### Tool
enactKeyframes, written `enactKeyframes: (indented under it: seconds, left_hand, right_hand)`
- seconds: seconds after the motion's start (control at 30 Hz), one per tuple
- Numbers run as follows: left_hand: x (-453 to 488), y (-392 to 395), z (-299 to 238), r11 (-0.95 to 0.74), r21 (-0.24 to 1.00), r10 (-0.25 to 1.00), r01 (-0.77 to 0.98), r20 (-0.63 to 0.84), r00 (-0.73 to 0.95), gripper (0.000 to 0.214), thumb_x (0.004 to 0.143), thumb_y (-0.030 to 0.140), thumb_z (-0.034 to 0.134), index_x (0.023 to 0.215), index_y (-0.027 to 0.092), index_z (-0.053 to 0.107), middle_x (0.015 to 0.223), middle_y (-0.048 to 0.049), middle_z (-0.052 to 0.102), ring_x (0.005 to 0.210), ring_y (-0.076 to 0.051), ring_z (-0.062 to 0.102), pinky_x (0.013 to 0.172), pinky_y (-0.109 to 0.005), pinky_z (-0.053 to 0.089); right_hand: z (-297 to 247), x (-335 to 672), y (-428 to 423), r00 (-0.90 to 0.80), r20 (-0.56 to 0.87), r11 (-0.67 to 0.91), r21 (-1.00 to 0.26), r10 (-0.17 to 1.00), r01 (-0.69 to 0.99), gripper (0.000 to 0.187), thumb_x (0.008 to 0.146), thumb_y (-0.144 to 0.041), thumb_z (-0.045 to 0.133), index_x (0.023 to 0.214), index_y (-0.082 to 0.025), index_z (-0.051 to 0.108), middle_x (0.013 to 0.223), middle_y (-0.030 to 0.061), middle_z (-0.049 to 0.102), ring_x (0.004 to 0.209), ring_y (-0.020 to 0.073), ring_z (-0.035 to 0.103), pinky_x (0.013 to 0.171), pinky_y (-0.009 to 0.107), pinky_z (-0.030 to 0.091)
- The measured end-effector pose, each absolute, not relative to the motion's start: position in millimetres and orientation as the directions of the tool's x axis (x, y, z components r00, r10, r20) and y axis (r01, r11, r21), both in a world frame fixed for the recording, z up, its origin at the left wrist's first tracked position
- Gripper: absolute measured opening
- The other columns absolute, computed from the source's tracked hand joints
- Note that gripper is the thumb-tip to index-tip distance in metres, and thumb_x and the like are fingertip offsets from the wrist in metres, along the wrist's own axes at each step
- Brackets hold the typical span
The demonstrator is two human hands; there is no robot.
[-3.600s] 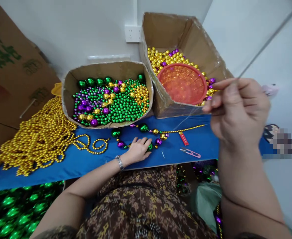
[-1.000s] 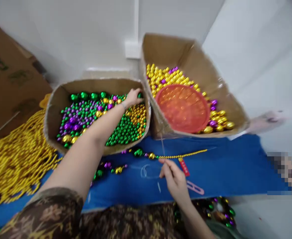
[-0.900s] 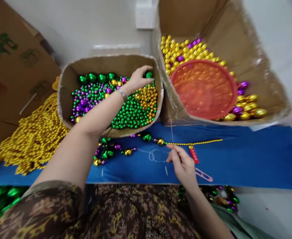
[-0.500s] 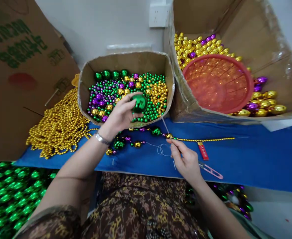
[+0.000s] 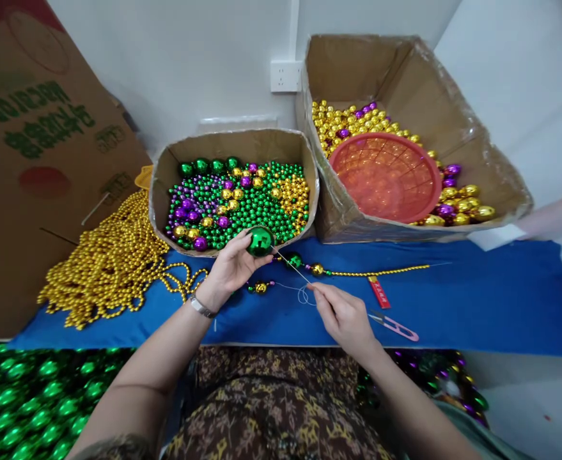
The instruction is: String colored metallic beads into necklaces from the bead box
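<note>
Near the centre of the frame, the left hand grasps a large green bead between thumb and fingers, in front of the near rim of the oval cardboard box. The right hand, just right of and below it, pinches a long thin needle that slants up to the bead's right side; whether the tip is inside the bead cannot be told. A pale thread loops beside the right fingertips and runs left to a short run of beads ending in a gold one.

Behind the hands, a strand with a smaller green bead continues right into a row of tiny gold beads. Right of centre on the blue-covered table lie a red tag and pink-handled thread snips. The oval box holds green, purple and gold beads. At upper right, a larger cardboard box holds gold and purple beads and a red plastic basket. Gold bead strands are heaped at left.
</note>
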State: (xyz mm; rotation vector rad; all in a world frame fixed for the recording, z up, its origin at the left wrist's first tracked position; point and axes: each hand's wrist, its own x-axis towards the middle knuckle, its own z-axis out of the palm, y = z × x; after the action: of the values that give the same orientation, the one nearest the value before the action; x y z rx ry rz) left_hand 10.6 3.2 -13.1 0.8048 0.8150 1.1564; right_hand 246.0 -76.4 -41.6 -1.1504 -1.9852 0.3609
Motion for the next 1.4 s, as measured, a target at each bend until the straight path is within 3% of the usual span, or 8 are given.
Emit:
enactKeyframes:
  seconds: [0.3, 0.47, 0.67, 0.8, 1.03, 1.1, 1.2, 1.4]
  left_hand:
    - [13.4, 2.2, -12.1, 0.153, 0.905, 0.979, -0.397, -0.083, 0.188, 0.032, 0.079, 0.037, 0.065, 0.107, 0.022, 0.059, 0.108, -0.0075, 0.064, 0.094, -0.023, 0.065, 0.078, -0.040, 0.058]
    - [25.8, -13.0, -18.1, -0.009, 0.973, 0.977, -0.229, 0.057, 0.205, 0.047, 0.073, 0.026, 0.076, 0.117, 0.023, 0.058, 0.102, -0.0043, 0.062, 0.088, -0.015, 0.060, 0.075, -0.027, 0.054]
    - [33.9, -23.3, -25.2, 0.066, 0.963, 0.973, -0.263, -0.004, 0.231, 0.052, 0.071, 0.030, 0.078, 0.118, 0.022, 0.058, 0.099, -0.0047, 0.061, 0.080, -0.014, 0.058, 0.066, -0.025, 0.051]
    - [36.6, -27.6, -29.0, 0.069, 0.959, 0.976, -0.273, -0.008, 0.219, 0.052, 0.069, 0.027, 0.080, 0.116, 0.021, 0.059, 0.096, -0.0037, 0.062, 0.078, -0.013, 0.058, 0.067, -0.024, 0.051]
    - [30.7, -22.4, -26.1, 0.010, 0.970, 0.922, -0.244, 0.086, 0.378, 0.051, 0.081, 0.039, 0.069, 0.128, 0.022, 0.055, 0.129, -0.0122, 0.058, 0.111, -0.024, 0.059, 0.087, -0.035, 0.052]
    - [23.0, -3.1, -19.5, -0.082, 0.986, 0.957, -0.143, 0.118, 0.266, 0.041, 0.087, 0.040, 0.061, 0.122, 0.020, 0.058, 0.124, -0.0122, 0.062, 0.106, -0.022, 0.062, 0.084, -0.035, 0.054]
    - [13.2, 38.7, -12.1, -0.258, 0.931, 0.964, 0.259, 0.232, 0.129, 0.026, 0.086, 0.032, 0.061, 0.106, 0.015, 0.065, 0.101, -0.0097, 0.070, 0.090, -0.018, 0.065, 0.077, -0.030, 0.054]
    - [28.1, 111.3, -17.8, -0.357, 0.462, 0.934, 0.812, 0.203, 0.295, 0.020, 0.086, 0.019, 0.056, 0.101, 0.016, 0.068, 0.095, -0.0071, 0.074, 0.088, -0.020, 0.069, 0.080, -0.030, 0.052]
  right_hand:
    - [-45.3, 249.8, -74.1, -0.299, 0.479, 0.536, -0.498, 0.825, 0.681, 0.026, 0.096, -0.021, 0.045, 0.111, -0.021, 0.067, 0.095, 0.0061, 0.075, 0.081, 0.0185, 0.072, 0.075, 0.031, 0.057]
    - [-53.3, 246.8, -72.7, -0.317, 0.474, 0.523, -0.401, 0.821, 0.752, 0.026, 0.096, -0.021, 0.046, 0.111, -0.019, 0.067, 0.089, 0.0073, 0.075, 0.077, 0.0195, 0.071, 0.072, 0.031, 0.056]
    - [-54.8, 243.7, -75.9, -0.302, 0.455, 0.535, -0.573, 0.838, 0.621, 0.022, 0.096, -0.019, 0.047, 0.108, -0.020, 0.065, 0.097, 0.0059, 0.075, 0.085, 0.0182, 0.072, 0.077, 0.029, 0.057]
    - [-55.8, 240.0, -76.6, -0.292, 0.460, 0.533, -0.583, 0.839, 0.614, 0.021, 0.095, -0.018, 0.047, 0.107, -0.021, 0.065, 0.095, 0.0048, 0.075, 0.083, 0.0180, 0.072, 0.075, 0.029, 0.056]
    - [-54.1, 237.6, -74.1, -0.241, 0.497, 0.530, -0.597, 0.834, 0.603, 0.018, 0.097, -0.019, 0.046, 0.098, -0.018, 0.064, 0.078, 0.0035, 0.070, 0.068, 0.0144, 0.067, 0.064, 0.024, 0.050]
    - [-52.5, 241.9, -74.0, -0.212, 0.492, 0.503, -0.593, 0.844, 0.628, 0.017, 0.097, -0.020, 0.046, 0.094, -0.018, 0.063, 0.072, 0.0021, 0.067, 0.062, 0.0137, 0.064, 0.062, 0.024, 0.048]
    - [-51.4, 248.0, -73.9, -0.185, 0.486, 0.477, -0.593, 0.854, 0.649, 0.018, 0.097, -0.021, 0.046, 0.090, -0.018, 0.062, 0.069, 0.0015, 0.065, 0.060, 0.0135, 0.062, 0.060, 0.024, 0.046]
    - [-53.1, 250.1, -72.1, -0.163, 0.495, 0.474, -0.606, 0.853, 0.639, 0.017, 0.097, -0.021, 0.046, 0.093, -0.018, 0.062, 0.075, 0.0031, 0.067, 0.063, 0.0138, 0.063, 0.064, 0.023, 0.047]
